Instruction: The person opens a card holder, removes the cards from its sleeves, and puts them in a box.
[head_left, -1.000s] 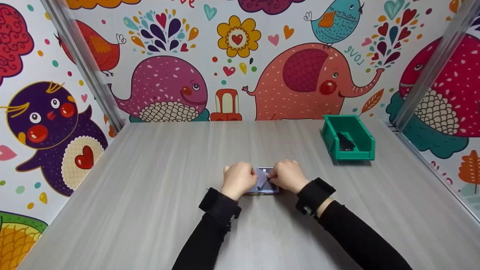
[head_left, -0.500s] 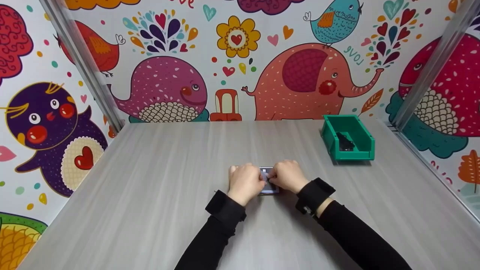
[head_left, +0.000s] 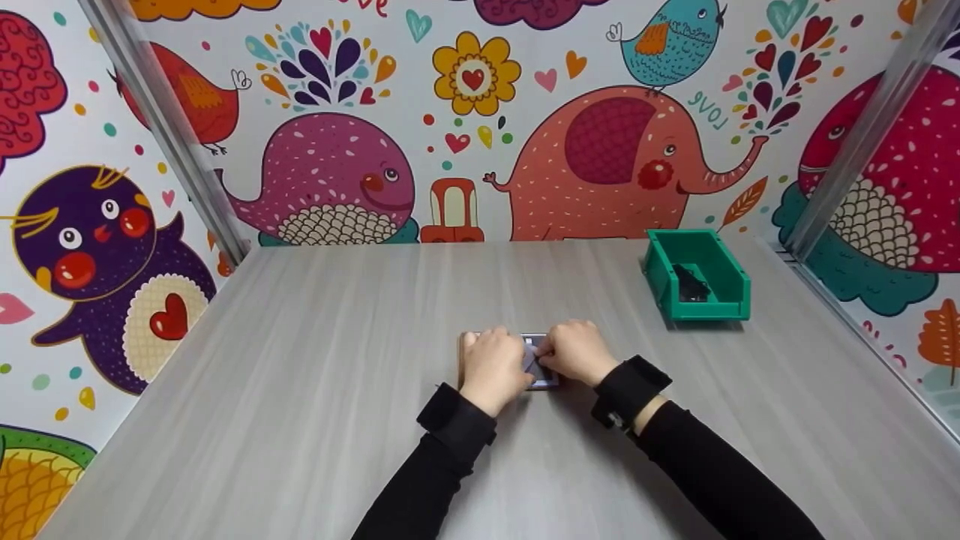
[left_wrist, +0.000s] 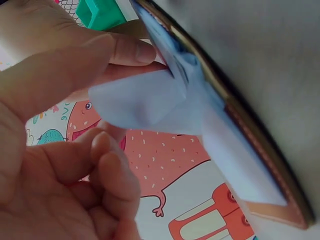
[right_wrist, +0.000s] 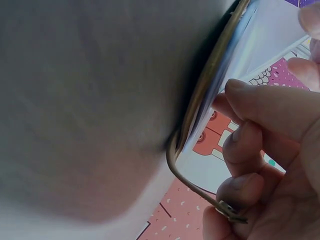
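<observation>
A brown leather card holder (head_left: 549, 381) with stitched edges and translucent sleeves lies open on the table, partly covered by both hands. In the left wrist view, one pale sleeve (left_wrist: 142, 100) stands up from its middle. My left hand (head_left: 495, 367) is over the holder's left part; its thumb and fingers are spread on either side of that sleeve, with a gap between the tips. At the right part, my right hand (head_left: 581, 351) pinches the sleeves' edge between thumb and forefinger. A strap with a snap (right_wrist: 227, 209) curves up from the holder by the right fingers.
A green bin (head_left: 709, 309) with a black object (head_left: 690, 285) inside stands at the back right of the light wood-grain table (head_left: 315, 360). Behind the table rises a wall (head_left: 559, 45) printed with cartoon animals. Metal posts (head_left: 172, 127) stand at the corners.
My left hand has moved right across the holder and then parted its thumb from its fingers. The right hand has stayed in place, as has the bin.
</observation>
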